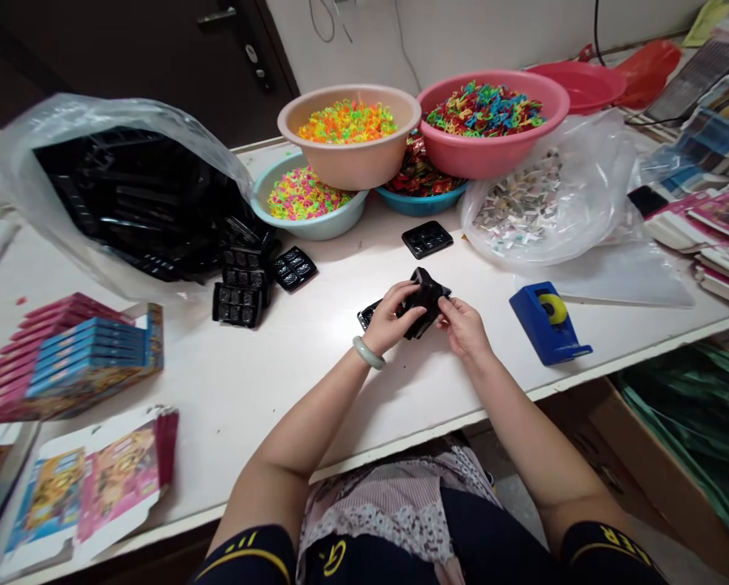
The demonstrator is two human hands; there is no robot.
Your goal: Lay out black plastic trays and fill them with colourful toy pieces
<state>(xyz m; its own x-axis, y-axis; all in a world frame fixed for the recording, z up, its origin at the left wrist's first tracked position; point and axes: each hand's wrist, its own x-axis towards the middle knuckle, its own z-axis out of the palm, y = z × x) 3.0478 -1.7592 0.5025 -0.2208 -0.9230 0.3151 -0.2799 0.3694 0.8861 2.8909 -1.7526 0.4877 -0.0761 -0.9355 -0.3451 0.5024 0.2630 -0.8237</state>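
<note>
Black plastic trays [426, 296] are gripped in my left hand [392, 317], which wears a pale green bangle. Thumb and fingers of my right hand [465, 327] pinch the right edge of the same trays. How many trays are in the hold I cannot tell. Partly under my left hand, another black tray [367, 314] lies on the white table [266, 382]. Beyond my hands a single compartmented black tray [427, 238] lies flat. To the left, more black trays [238, 303] lie in a pile, with one tray [294, 268] beside them.
A plastic bag [28, 162] spills black trays at left. Basins of small colourful pieces, one peach [352, 154] and one pink [486, 150], stand at the back. A blue tape dispenser [535, 325] sits right; printed boxes [96, 357] stand left. A clear bag [601, 195] holds pale pieces.
</note>
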